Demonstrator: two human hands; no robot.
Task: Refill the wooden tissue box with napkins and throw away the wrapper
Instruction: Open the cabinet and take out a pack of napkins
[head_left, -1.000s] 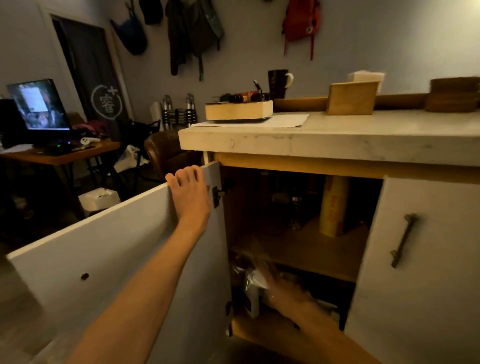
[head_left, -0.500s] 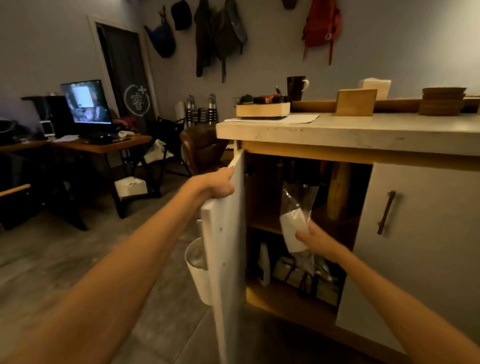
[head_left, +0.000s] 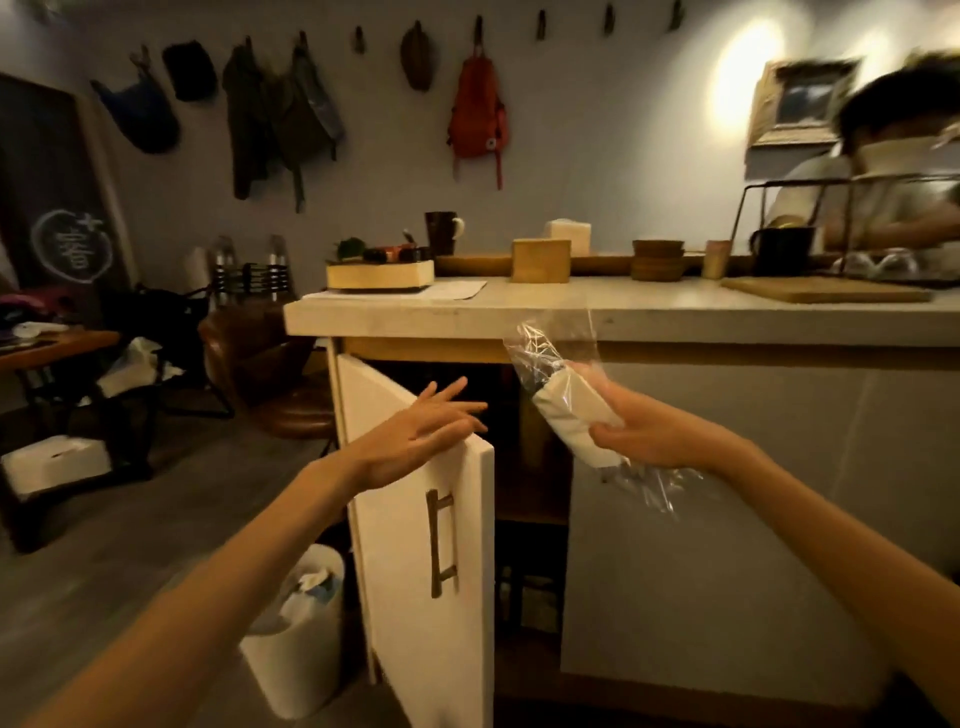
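My right hand (head_left: 649, 428) grips a pack of white napkins (head_left: 569, 410) in a clear crinkled plastic wrapper, held tilted in front of the counter's edge. My left hand (head_left: 421, 431) is flat and spread against the outer top of the white cabinet door (head_left: 415, 582), which stands partly ajar. The wooden tissue box (head_left: 540, 260) stands upright on the pale countertop (head_left: 649, 312), with a white stack of napkins (head_left: 569, 236) just behind it.
A white waste bin (head_left: 298, 639) with rubbish stands on the floor left of the door. On the counter are a book (head_left: 379, 273), mug (head_left: 441, 231), wooden bowls (head_left: 657, 260) and a cutting board (head_left: 821, 289). A person (head_left: 893, 182) works at the far right.
My right hand lifted the napkin pack out of the cabinet to counter height. My left hand moved from the door's edge to its front, and the door swung toward shut.
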